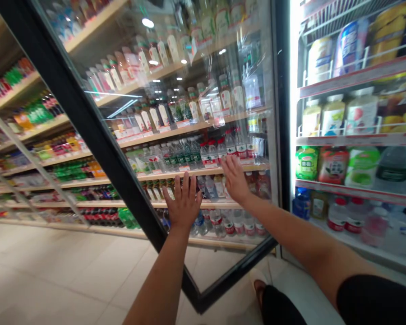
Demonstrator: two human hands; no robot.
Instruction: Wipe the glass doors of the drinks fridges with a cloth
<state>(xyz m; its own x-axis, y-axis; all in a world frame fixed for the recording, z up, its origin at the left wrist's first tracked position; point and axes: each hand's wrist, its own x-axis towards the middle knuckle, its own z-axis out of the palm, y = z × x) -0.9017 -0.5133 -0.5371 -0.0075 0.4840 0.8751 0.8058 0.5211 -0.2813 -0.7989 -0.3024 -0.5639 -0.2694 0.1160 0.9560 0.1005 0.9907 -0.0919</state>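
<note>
A glass door (216,266) with a black frame stands swung out from a lit drinks fridge (293,95). My left hand (183,203) is spread with its palm toward the lower part of the glass, near the frame's left bar. To its right and a little higher, my right hand (235,180) also faces the pane with fingers stretched out. Both hands are empty. Whether the palms touch the glass or stop just short of it, I cannot tell.
Through the glass show wooden shelves (176,131) with rows of bottles. Packed fridge shelves (355,140) hold drinks on the right. More stocked shelves (67,158) run along the left above a tiled floor (54,271). My foot (259,286) is beside the door's lower corner.
</note>
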